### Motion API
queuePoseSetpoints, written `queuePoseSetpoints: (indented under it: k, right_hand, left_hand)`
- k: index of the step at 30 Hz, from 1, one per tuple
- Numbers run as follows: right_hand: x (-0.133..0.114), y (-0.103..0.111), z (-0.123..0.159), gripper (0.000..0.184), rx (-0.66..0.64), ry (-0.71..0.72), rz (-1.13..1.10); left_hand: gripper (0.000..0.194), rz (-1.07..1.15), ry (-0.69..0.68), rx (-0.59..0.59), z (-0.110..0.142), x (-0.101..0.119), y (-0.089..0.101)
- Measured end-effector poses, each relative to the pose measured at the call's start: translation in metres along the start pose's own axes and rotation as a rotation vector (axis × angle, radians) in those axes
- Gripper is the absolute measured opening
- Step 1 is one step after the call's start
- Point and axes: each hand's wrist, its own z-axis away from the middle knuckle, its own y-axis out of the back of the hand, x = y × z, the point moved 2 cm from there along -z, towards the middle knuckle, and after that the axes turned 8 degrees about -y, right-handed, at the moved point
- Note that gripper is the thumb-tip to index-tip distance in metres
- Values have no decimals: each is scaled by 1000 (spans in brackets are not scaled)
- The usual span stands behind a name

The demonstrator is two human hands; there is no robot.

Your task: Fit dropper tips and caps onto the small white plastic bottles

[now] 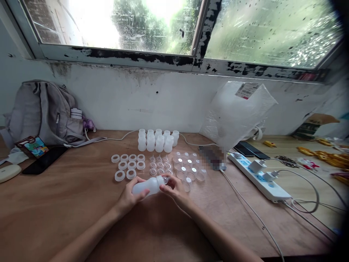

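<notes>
Both hands meet low over the brown wooden table [81, 203], holding one translucent white plastic bottle [148, 186] just above the top. The bottle lies on its side, long axis running left to right and tilted slightly up toward the right, neck end at right. Left hand [130, 198] has its fingers wrapped shut around the bottle's base end. Right hand [176, 189] sits at the neck end, fingers closed at the mouth, seemingly pinching a small clear nipple piece [165, 179] there; hard to tell whether it is seated. So the mouth points into the right hand, which is the nearer one to the opening.

Just beyond the hands: white plastic rings [128, 165] at left, small clear nipples [160, 164] in the middle, clear round caps [188, 167] at right. Farther back, a cluster of upright white bottles [156, 140].
</notes>
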Motion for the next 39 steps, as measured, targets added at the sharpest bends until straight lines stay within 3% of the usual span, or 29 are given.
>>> queuePoseSetpoints:
  k: [2, 4, 9, 11, 13, 17, 23, 26, 30, 31, 35, 39]
  right_hand:
    - [2, 0, -1, 29, 44, -16, 2]
    - [1, -2, -1, 26, 78, -2, -25]
    - [-21, -20, 2, 29, 8, 82, -304]
    - [-30, -27, 3, 26, -47, 56, -390]
    - [-35, -30, 3, 19, -34, 29, -437]
    - [-34, -31, -3, 13, 120, 52, -514]
    - [-28, -29, -12, 16, 236, 81, -514]
    - [-33, -21, -6, 24, 193, 68, -338]
    - [-40, 7, 11, 52, 118, 78, 142]
    - [-41, 18, 15, 52, 143, 106, 297]
    - [-34, 64, 24, 20, 288, 118, 802]
    - [-16, 90, 24, 31, 174, -52, 906]
  left_hand:
    - [36, -120, -93, 51, 1, 5, 1]
    - [38, -62, -62, 7, 1, 6, -1]
    - [40, 565, 285, -317, 9, 3, -21]
    - [39, 771, 384, -338, 15, 6, -28]
    - [35, 820, 369, -310, 18, 11, -33]
    - [26, 471, 114, -180, 14, 17, -36]
    - [32, -55, -172, 27, 3, 11, -37]
    - [35, -222, -262, 25, -2, 14, -31]
    - [37, -425, -390, 83, -9, 16, -12]
    - [37, -458, -398, 111, -11, 15, -7]
    - [44, -456, -358, 176, -17, 5, 7]
    - [44, -435, -337, 189, -19, -2, 10]
